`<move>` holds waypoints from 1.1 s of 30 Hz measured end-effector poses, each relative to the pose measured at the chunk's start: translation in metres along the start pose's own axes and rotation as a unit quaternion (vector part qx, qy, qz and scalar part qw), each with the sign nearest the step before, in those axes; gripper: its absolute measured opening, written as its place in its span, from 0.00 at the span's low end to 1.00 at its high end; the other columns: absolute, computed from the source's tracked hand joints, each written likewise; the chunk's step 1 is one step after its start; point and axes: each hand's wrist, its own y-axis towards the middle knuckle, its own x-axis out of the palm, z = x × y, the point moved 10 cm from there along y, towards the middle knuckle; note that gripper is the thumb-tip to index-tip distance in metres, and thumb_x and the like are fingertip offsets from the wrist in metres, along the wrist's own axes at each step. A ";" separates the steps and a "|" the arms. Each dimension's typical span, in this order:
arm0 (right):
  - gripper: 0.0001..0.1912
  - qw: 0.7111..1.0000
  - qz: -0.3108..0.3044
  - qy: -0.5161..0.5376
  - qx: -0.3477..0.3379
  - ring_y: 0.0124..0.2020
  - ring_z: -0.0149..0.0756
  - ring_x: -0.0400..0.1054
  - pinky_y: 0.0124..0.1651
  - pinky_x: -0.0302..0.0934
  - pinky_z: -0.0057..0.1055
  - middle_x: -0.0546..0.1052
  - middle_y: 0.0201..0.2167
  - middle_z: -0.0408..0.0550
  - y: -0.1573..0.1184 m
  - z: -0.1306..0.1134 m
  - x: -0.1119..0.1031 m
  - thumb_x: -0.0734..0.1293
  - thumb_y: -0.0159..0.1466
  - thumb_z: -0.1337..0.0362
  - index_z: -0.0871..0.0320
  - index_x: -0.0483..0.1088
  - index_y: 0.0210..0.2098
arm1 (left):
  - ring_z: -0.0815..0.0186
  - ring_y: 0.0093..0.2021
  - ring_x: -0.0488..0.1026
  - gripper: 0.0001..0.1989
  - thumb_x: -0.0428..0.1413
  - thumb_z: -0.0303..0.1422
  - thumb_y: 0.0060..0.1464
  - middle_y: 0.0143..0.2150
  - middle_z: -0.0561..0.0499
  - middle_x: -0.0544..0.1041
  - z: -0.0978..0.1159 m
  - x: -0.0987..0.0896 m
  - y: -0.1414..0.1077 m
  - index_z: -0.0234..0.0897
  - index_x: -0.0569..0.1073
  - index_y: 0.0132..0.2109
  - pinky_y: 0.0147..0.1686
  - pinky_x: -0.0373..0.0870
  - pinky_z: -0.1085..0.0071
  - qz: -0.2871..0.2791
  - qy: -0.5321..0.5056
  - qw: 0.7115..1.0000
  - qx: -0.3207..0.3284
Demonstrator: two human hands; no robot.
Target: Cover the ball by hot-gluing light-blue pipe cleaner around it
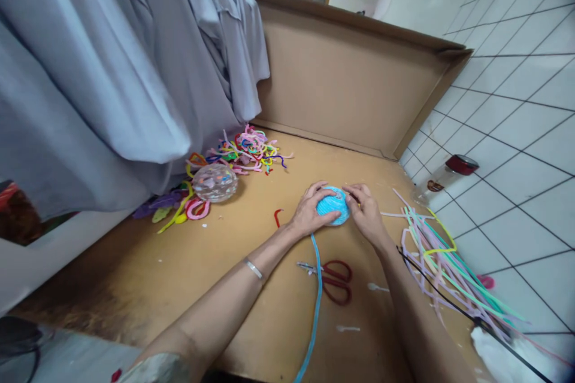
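Observation:
A round blue ball (pixel 333 207) wrapped in fuzzy strands sits on the tan table between my hands. My left hand (pixel 309 209) is curled around its left side, thumb at the front and fingers over the top. At its right edge my right hand (pixel 363 206) has thumb and fingertips pinched together; what they hold is too small to make out. A long blue strand (pixel 318 293) runs from near my left wrist toward the front edge, crossing red-handled scissors (pixel 336 281). A short red piece (pixel 277 217) lies left of my left hand.
Colourful fuzzy stems (pixel 251 148) are heaped at the back left, near a clear round ball (pixel 215 182). Long pastel stems (pixel 449 269) and a red-lidded jar (pixel 442 178) are at the right by the tiled wall. A cardboard panel (pixel 341 72) stands behind; grey cloth (pixel 135 60) hangs left.

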 end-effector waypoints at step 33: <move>0.15 0.999 -0.025 0.017 0.033 0.39 0.40 0.69 0.43 0.65 0.38 0.75 0.36 0.51 0.000 0.001 0.005 0.57 0.62 0.67 0.57 0.75 0.38 | 0.54 0.60 0.65 0.30 0.67 0.34 0.35 0.58 0.42 0.65 0.006 0.009 -0.006 0.40 0.68 0.49 0.58 0.64 0.54 -0.020 -0.035 0.997 0.059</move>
